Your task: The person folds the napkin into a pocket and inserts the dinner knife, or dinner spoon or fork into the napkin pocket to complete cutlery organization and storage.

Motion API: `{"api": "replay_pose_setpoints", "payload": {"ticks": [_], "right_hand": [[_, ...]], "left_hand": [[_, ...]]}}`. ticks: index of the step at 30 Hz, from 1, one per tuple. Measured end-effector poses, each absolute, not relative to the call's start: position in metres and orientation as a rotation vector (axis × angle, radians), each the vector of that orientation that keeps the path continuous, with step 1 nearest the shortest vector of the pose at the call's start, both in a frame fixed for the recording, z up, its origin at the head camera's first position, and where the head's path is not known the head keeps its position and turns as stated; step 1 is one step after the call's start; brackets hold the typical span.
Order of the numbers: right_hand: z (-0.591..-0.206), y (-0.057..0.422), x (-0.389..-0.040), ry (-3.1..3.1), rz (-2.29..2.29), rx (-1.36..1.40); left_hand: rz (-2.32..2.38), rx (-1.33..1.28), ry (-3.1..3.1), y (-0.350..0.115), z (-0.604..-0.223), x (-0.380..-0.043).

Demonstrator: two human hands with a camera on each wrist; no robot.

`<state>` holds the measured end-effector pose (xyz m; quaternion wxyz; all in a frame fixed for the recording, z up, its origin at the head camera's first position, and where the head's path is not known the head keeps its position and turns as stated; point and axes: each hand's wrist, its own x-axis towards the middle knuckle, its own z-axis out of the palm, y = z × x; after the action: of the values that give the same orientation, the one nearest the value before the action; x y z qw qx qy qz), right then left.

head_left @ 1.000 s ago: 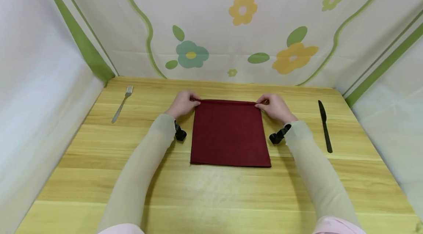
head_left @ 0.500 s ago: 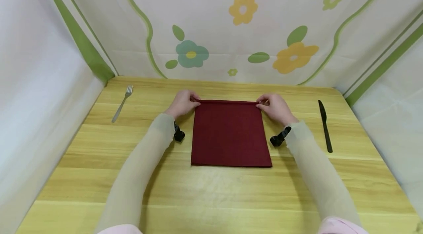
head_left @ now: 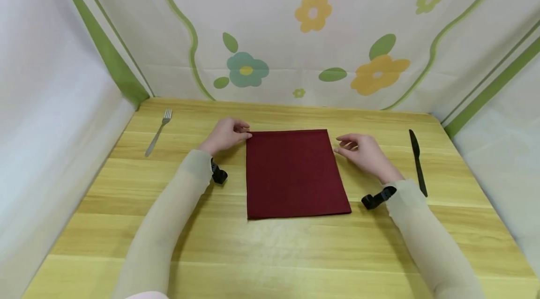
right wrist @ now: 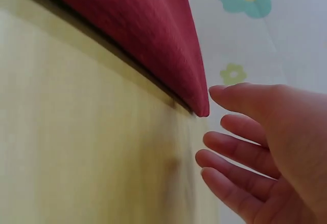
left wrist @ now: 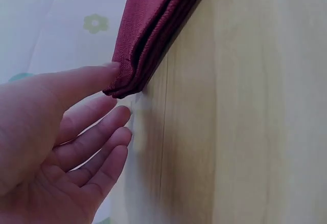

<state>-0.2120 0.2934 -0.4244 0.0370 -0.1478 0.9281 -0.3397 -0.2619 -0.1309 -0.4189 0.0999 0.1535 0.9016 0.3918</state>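
A dark red folded cloth napkin (head_left: 295, 172) lies nearly square on the wooden table, its stacked layers showing along one edge in the left wrist view. At its far left corner is my left hand (head_left: 226, 135); the thumb tip (left wrist: 113, 66) overlaps the corner, while the other fingers are loosely bent and spread below it. My right hand (head_left: 364, 154) hovers just right of the napkin's far right corner, holding nothing. In the right wrist view a small gap parts its thumb (right wrist: 240, 95) from the cloth corner, and its fingers are relaxed.
A silver fork (head_left: 158, 132) lies at the left of the wooden table (head_left: 295, 257), and a black knife (head_left: 417, 163) at the right. Behind the table's far edge hangs a white curtain (head_left: 278, 18) printed with flowers, with more white fabric on both sides.
My right hand has let go of the far right corner and moved right and nearer. My left hand has shifted slightly left, its fingers loosened. The rolled far edge now lies flatter; the napkin turned slightly.
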Motion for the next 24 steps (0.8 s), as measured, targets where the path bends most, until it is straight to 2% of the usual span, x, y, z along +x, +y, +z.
{"api": "replay_pose_setpoints", "payload": {"ticks": [16, 24], "right_hand": [[-0.419, 0.302, -0.134, 2.757, -1.115, -0.493], [-0.422, 0.301, -0.100, 2.705, -1.094, -0.360]], "left_hand": [[1.125, 0.468, 2.696, -0.129, -0.423, -0.265], [1.072, 0.460, 2.679, -0.125, -0.421, -0.268]]}}
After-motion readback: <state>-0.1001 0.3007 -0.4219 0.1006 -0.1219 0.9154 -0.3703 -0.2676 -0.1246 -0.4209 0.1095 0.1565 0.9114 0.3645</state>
